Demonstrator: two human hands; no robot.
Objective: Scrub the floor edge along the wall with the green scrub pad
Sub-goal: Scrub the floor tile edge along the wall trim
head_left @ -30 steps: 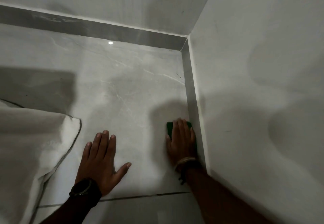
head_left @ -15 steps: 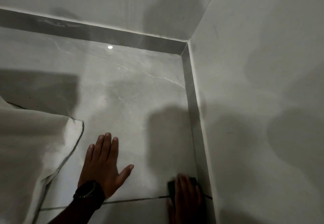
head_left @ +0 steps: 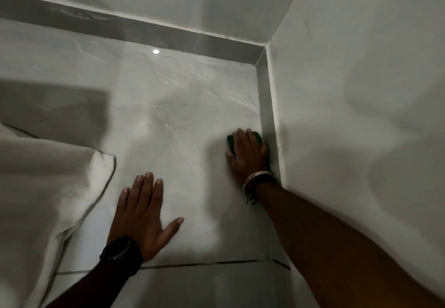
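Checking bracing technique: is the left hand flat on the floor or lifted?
Flat: the left hand lies palm-down, fingers spread, on the floor tile.

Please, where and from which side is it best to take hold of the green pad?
From above, palm flat on its top face, as the right hand does now. The pad lies flat on the floor against the skirting, so that side looks blocked.

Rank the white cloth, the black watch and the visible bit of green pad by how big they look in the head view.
1. White cloth
2. Black watch
3. Green pad, mostly hidden under the right hand, so its true size is unsure.
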